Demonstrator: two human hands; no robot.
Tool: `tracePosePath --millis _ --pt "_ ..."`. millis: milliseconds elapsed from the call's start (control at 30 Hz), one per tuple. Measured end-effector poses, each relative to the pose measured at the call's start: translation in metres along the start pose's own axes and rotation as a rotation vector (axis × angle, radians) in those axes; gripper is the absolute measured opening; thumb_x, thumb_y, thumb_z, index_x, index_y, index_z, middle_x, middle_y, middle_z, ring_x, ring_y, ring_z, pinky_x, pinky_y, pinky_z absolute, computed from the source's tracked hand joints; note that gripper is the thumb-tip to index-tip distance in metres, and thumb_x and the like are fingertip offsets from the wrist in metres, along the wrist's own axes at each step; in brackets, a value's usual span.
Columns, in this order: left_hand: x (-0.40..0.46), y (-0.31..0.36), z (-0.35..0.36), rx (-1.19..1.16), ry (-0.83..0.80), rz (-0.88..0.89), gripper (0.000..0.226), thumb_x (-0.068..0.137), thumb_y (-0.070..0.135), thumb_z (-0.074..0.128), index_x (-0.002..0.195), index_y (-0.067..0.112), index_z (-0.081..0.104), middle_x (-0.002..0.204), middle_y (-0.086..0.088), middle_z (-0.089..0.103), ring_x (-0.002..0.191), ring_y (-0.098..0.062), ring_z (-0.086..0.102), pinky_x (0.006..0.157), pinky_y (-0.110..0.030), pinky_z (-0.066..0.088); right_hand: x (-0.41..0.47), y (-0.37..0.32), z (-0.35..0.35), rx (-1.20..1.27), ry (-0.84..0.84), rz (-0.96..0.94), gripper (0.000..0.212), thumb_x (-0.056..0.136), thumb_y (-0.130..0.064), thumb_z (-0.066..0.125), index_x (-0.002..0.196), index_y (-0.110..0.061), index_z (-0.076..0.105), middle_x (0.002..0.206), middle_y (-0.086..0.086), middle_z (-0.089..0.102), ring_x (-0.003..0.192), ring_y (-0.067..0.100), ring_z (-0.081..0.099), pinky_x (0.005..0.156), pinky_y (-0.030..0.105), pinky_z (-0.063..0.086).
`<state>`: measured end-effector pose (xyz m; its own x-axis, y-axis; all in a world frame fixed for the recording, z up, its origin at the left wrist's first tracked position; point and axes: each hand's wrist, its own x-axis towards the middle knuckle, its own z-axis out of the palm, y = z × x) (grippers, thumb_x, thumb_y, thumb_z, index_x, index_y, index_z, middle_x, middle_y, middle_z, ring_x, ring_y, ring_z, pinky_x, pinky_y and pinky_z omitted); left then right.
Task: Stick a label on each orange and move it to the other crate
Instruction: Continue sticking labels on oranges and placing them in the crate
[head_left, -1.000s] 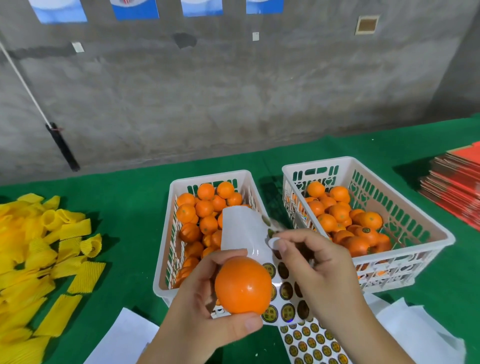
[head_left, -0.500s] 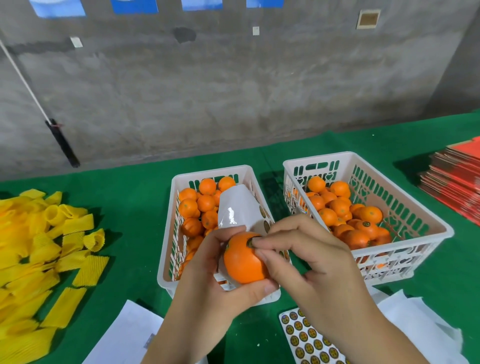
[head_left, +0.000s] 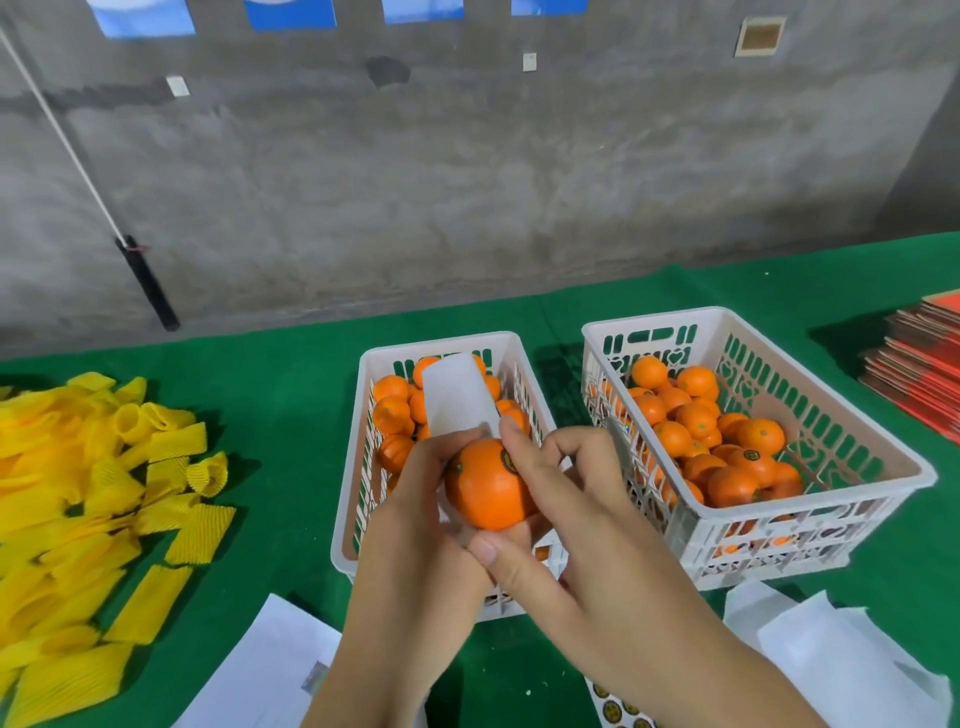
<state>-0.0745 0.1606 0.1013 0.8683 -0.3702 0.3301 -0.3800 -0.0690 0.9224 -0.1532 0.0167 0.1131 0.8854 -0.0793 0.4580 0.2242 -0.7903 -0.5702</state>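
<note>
I hold one orange (head_left: 485, 488) in front of the left white crate (head_left: 345, 519). My left hand (head_left: 415, 545) grips it from the left, along with a curled white backing sheet (head_left: 457, 400) that sticks up behind it. My right hand (head_left: 587, 530) pinches the orange, with the index finger over a round dark label (head_left: 508, 461) on its upper right and the thumb underneath. The left crate holds several oranges, partly hidden by my hands. The right white crate (head_left: 883, 447) holds several more oranges, some with labels showing.
A label sheet (head_left: 618, 712) peeks out at the bottom edge. White papers lie at the bottom left (head_left: 270, 670) and bottom right (head_left: 841, 660). Yellow foam sleeves (head_left: 78, 509) are piled on the left. A stack of red cards (head_left: 919, 369) sits far right on the green cloth.
My right hand brought a label from the sheet onto the orange and now clasps the fruit. The orange has turned, so the label shows at its upper right.
</note>
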Motion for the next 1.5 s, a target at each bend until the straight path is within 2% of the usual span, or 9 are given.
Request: tracePosePath --millis 133,267,433,667,867,967,1167,1367,1500 --pt "0.011 0.021 0.000 0.019 0.034 0.075 0.062 0.063 0.045 0.085 0.119 0.035 0.063 0.106 0.017 0.075 0.095 -0.007 0.075 0.079 -0.025 0.061 0.005 -0.007 -0.006 0.053 0.072 -0.084 0.071 0.099 -0.064 0.050 0.162 -0.041 0.026 0.137 -0.012 0.027 0.108 0.009 0.054 0.080 0.022 0.052" --pt "0.027 0.050 0.001 -0.045 0.088 0.166 0.066 0.070 0.004 0.094 0.124 0.012 0.058 0.105 0.019 0.074 0.088 0.001 0.073 0.072 -0.011 0.055 0.027 -0.020 -0.027 0.146 0.169 -0.181 0.062 0.099 -0.047 0.060 0.157 -0.036 0.043 0.136 -0.003 0.033 0.111 0.017 0.057 0.093 0.016 0.045" --pt "0.039 0.090 0.002 0.117 0.242 0.402 0.063 0.067 0.047 0.084 0.121 0.047 0.052 0.112 0.040 0.064 0.099 0.014 0.066 0.073 -0.002 0.048 0.066 -0.050 -0.053 0.547 0.344 -0.063 0.048 0.093 -0.054 0.055 0.134 -0.032 0.066 0.116 0.000 0.048 0.109 0.002 0.059 0.087 0.011 0.048" --pt "0.048 0.111 0.003 0.024 0.305 0.500 0.070 0.065 0.048 0.082 0.130 0.049 0.055 0.125 0.030 0.065 0.111 0.000 0.070 0.080 -0.014 0.058 0.091 -0.073 -0.077 0.604 0.331 -0.072 0.024 0.095 -0.052 0.055 0.108 -0.040 0.071 0.113 -0.004 0.052 0.107 0.001 0.062 0.080 0.012 0.052" --pt "0.051 0.110 0.003 0.068 0.303 0.483 0.074 0.061 0.052 0.083 0.129 0.052 0.053 0.126 0.033 0.064 0.110 0.001 0.070 0.080 -0.018 0.060 0.096 -0.068 -0.077 0.710 0.286 -0.001 0.034 0.098 -0.052 0.048 0.110 -0.033 0.073 0.124 0.008 0.063 0.108 0.014 0.069 0.085 0.035 0.063" --pt "0.052 0.105 0.003 0.080 0.295 0.454 0.071 0.063 0.048 0.082 0.129 0.047 0.056 0.124 0.023 0.069 0.108 -0.009 0.073 0.080 -0.031 0.064 0.097 -0.070 -0.072 0.743 0.302 -0.010 0.030 0.087 -0.058 0.065 0.103 -0.033 0.071 0.120 0.011 0.063 0.104 0.013 0.070 0.077 0.025 0.059" --pt "0.051 0.103 0.003 0.107 0.257 0.445 0.073 0.060 0.056 0.084 0.126 0.058 0.052 0.124 0.037 0.063 0.108 0.004 0.069 0.080 -0.016 0.059 0.099 -0.057 -0.070 0.824 0.278 0.039 0.027 0.098 -0.046 0.054 0.099 -0.024 0.070 0.109 0.001 0.071 0.100 0.020 0.073 0.081 0.043 0.065" --pt "0.050 0.093 0.004 0.096 0.229 0.432 0.072 0.062 0.046 0.084 0.128 0.049 0.056 0.122 0.025 0.068 0.107 -0.005 0.072 0.079 -0.027 0.064 0.097 -0.057 -0.068 0.815 0.275 -0.001 0.020 0.093 -0.045 0.068 0.096 -0.026 0.069 0.098 -0.006 0.072 0.090 0.009 0.072 0.067 0.021 0.057" --pt "0.050 0.092 0.006 0.062 0.208 0.423 0.072 0.060 0.050 0.083 0.126 0.051 0.054 0.125 0.035 0.064 0.105 0.003 0.070 0.075 -0.013 0.058 0.096 -0.047 -0.067 0.814 0.257 0.049 0.034 0.102 -0.048 0.054 0.101 -0.018 0.069 0.098 0.006 0.072 0.091 0.023 0.073 0.073 0.039 0.063"
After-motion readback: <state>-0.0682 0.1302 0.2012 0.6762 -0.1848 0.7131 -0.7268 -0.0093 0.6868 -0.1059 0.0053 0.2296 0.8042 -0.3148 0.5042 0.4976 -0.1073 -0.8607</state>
